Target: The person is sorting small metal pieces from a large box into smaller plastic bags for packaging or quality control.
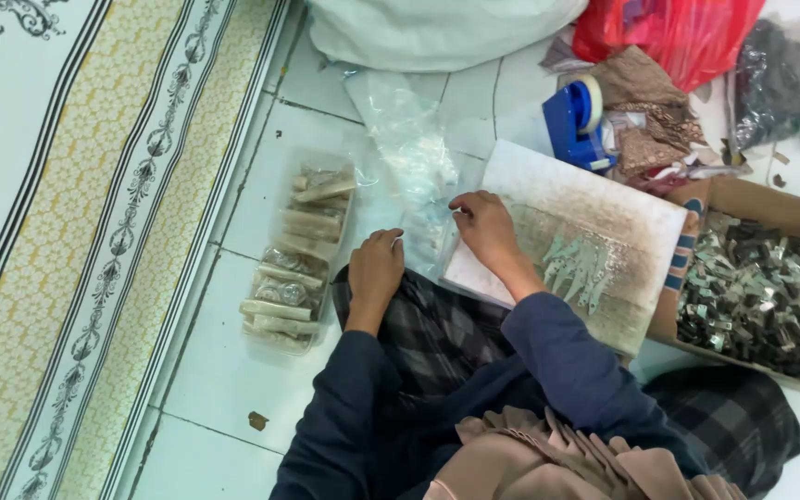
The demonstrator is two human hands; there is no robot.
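A patterned mat (94, 231) fills the left of the frame, beside a white tiled floor (224, 389). At the right edge sits a cardboard box (770, 208) heaped with small metal clips (752, 296). A worn white board (604, 218) lies at centre right, with a row of clips (581, 264) laid out on it. Clear plastic bags (414, 167) trail from upper centre down to the board's left edge. A clear tray (298, 250) of rolled bundles lies left of centre. A blue tape dispenser (574, 120) stands above the board.

The right hand (485, 227) pinches the plastic at the board's left edge, fingers curled close. The left hand (377, 268) rests loosely closed beside the bags; whether it grips anything cannot be told.
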